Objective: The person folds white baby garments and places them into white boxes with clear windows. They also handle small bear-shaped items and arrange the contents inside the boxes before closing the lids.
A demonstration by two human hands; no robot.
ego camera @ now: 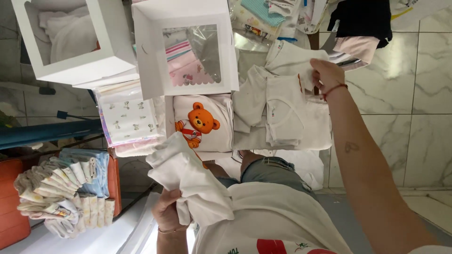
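My left hand (165,214) is closed around a bunched white garment (188,181) just in front of my white shirt. My right hand (326,74), a red string around its wrist, pinches the edge of a white baby garment (287,106) spread over other white clothes. Beside that garment lies a folded white piece printed with an orange teddy bear (201,122). A white windowed gift box (150,56) stands open next to it, holding pink and striped clothes.
A second white windowed box (110,44) sits at the upper left. A packet of patterned cloth (127,117) lies below it. Several folded cloths (61,193) rest on an orange container (9,207). A dark garment (362,19) hangs at the top right over marble tiles (414,117).
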